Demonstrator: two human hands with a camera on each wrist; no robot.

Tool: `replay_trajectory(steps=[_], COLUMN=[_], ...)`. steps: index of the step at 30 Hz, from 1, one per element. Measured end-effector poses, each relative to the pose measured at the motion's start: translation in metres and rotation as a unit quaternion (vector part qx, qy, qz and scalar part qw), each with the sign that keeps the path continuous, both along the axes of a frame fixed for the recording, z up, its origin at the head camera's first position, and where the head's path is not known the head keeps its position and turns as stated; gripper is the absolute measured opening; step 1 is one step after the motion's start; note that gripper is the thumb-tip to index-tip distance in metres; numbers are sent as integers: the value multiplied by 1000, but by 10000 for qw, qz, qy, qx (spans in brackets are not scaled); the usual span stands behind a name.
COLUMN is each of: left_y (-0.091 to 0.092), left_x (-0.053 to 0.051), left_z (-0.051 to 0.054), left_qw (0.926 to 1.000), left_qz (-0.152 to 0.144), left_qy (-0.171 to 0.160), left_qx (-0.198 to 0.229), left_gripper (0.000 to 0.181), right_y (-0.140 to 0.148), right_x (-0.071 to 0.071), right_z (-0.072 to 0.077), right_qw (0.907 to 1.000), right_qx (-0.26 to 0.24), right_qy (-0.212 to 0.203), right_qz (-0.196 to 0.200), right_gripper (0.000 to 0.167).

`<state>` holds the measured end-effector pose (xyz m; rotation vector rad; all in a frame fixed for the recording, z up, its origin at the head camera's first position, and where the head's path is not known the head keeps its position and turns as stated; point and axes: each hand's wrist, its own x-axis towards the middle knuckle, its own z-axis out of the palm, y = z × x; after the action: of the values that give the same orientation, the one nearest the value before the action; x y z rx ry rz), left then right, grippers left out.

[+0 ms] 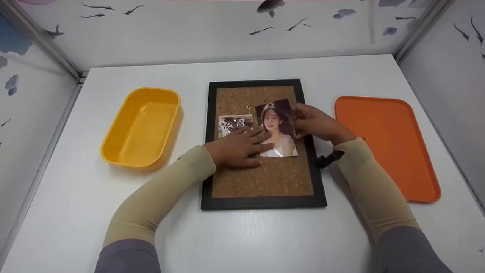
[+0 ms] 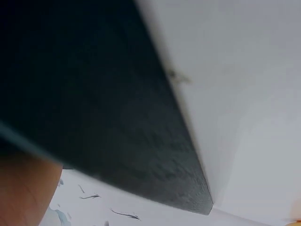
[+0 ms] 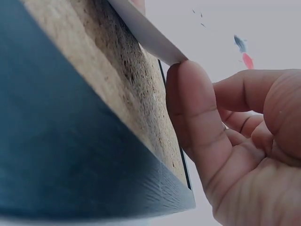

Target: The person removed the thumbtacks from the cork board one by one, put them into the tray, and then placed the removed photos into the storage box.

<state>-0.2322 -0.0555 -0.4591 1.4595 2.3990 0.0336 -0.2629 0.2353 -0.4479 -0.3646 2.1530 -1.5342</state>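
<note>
A black-framed cork board (image 1: 261,178) lies on the white table. On it, a portrait photo (image 1: 278,129) sits tilted at the right, beside a tiger picture (image 1: 232,122) at the left. My left hand (image 1: 240,148) rests with spread fingers across the lower tiger picture and the portrait's left edge. My right hand (image 1: 316,123) pinches the portrait's right edge; in the right wrist view that hand (image 3: 221,122) holds the edge of the photo (image 3: 146,33) raised off the cork (image 3: 127,80). The left wrist view shows mostly the dark frame (image 2: 117,103).
A yellow bin (image 1: 142,131) stands left of the board, and an orange tray (image 1: 390,151) lies to the right. Small pale bits (image 1: 248,109) are on the cork above the pictures. A black strap (image 1: 329,159) hangs at my right wrist. Patterned white walls (image 1: 212,34) enclose the table.
</note>
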Motion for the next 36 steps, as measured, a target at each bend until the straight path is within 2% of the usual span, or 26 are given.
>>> replay_trajectory(steps=[6,16,20,24,29,33,36], left_y=[-1,-6,-10,-12,-20,-38,-54], left_x=[1,8,13,22,33,44,54], left_z=[1,8,11,21,39,52,63], left_qw=[10000,9995,9994,9988,9967,9912,9839], left_qz=[19,224,308,381,582,820,944], left_qy=[24,-77,83,294,522,848,1137], left_qx=[-1,200,130,29,212,608,1003], left_gripper=[64,67,68,65,61,58,56], right_y=[0,-3,-4,-3,-2,-3,-4], right_x=[1,0,0,0,-1,-1,1], right_z=[-1,0,0,1,2,2,2], right_qw=[10000,9997,9998,9998,9999,9999,9997], right_qx=[-19,47,0,-41,-31,-130,-222], right_qy=[26,-103,-107,-88,-63,-29,-3], right_qz=[-88,-234,-181,-145,-157,-99,-80], right_gripper=[28,31,34,32,31,34,34])
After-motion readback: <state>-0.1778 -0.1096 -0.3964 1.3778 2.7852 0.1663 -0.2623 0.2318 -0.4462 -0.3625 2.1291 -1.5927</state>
